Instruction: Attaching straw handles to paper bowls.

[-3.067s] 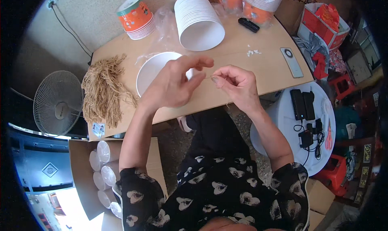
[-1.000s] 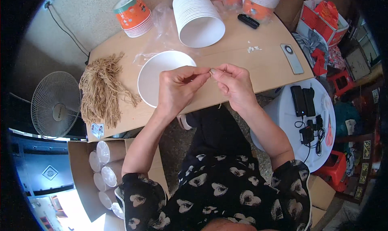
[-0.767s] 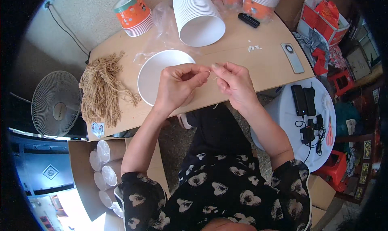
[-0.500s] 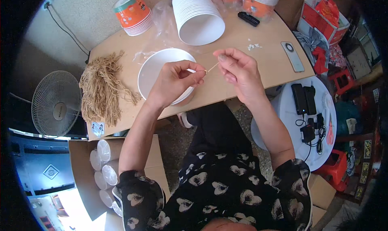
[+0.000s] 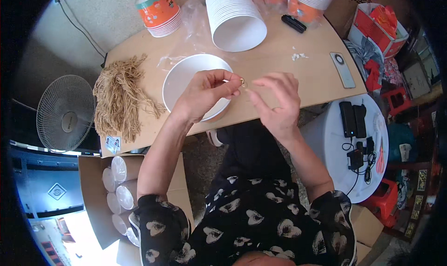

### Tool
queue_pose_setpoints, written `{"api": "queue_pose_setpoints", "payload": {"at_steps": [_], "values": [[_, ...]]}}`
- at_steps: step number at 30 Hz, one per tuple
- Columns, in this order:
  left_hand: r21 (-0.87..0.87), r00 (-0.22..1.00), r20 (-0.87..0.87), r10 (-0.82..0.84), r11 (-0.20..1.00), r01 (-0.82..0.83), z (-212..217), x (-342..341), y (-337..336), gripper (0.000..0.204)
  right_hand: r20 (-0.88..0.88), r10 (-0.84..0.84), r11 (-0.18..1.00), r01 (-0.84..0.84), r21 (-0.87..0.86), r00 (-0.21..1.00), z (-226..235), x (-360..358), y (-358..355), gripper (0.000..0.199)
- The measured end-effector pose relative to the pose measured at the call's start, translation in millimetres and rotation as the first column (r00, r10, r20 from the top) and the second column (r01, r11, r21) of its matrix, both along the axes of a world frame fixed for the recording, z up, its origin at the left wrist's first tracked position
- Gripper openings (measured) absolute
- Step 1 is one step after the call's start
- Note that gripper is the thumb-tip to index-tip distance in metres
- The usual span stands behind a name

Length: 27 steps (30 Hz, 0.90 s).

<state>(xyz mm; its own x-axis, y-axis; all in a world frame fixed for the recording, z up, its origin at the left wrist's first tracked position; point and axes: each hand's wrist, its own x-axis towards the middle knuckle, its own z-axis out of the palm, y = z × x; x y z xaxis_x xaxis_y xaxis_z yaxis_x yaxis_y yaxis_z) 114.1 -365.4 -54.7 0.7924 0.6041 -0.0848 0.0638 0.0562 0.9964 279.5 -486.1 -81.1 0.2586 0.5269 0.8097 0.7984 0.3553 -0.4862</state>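
My left hand point(image 5: 202, 96) is closed in a pinch over the white paper bucket point(image 5: 174, 82). A small yellowish loop point(image 5: 242, 82), perhaps a ring or a knotted strand, shows at its fingertips. Beside it, my right hand point(image 5: 281, 107) is open, thumb and fingers apart and slightly blurred. Whether a thin strand reaches its fingers, I cannot make out. A bundle of tan fibre strands point(image 5: 118, 103) lies on the left of the table. Beyond my hands, a stack of white paper buckets point(image 5: 233, 21) lies tipped toward me.
Orange printed buckets point(image 5: 160, 12) stand at the back left beside clear plastic film point(image 5: 193, 21). A black stapler-like object point(image 5: 294, 23), white scraps point(image 5: 299, 57) and a phone point(image 5: 342, 70) lie on the right. A fan point(image 5: 65, 114) stands left; a white round table point(image 5: 333, 149) holds chargers.
Earlier, a taut strand ran between both hands. My right hand has opened and dropped slightly; the left keeps its pinch, with the loop now visible. The view has shifted a little.
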Motion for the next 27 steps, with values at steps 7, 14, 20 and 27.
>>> {"api": "queue_pose_setpoints", "payload": {"at_steps": [7,14,20,27], "values": [[0.023,1.0,0.012,0.008,1.0,-0.008,-1.2,3.1,-3.1,0.024,0.099,-0.024,0.998,0.018,0.054,0.995,-10.6,-5.2,9.6,0.022],[0.004,0.997,0.076,-0.007,1.0,0.007,-0.3,1.6,-5.9,0.019,-0.119,0.1,0.995,-0.102,-0.018,0.988,-11.7,-8.4,9.0,0.015],[0.068,0.996,0.082,0.031,0.997,-0.036,0.2,4.1,-10.9,0.016,-0.441,0.225,0.946,-0.302,-0.113,0.869,-10.3,-9.7,5.8,0.006],[0.277,0.988,0.12,0.1,0.952,-0.13,-0.9,5.2,-20.7,0.011,-0.661,0.231,0.86,-0.468,-0.205,0.714,-5.7,-2.2,4.1,0.012]]}}
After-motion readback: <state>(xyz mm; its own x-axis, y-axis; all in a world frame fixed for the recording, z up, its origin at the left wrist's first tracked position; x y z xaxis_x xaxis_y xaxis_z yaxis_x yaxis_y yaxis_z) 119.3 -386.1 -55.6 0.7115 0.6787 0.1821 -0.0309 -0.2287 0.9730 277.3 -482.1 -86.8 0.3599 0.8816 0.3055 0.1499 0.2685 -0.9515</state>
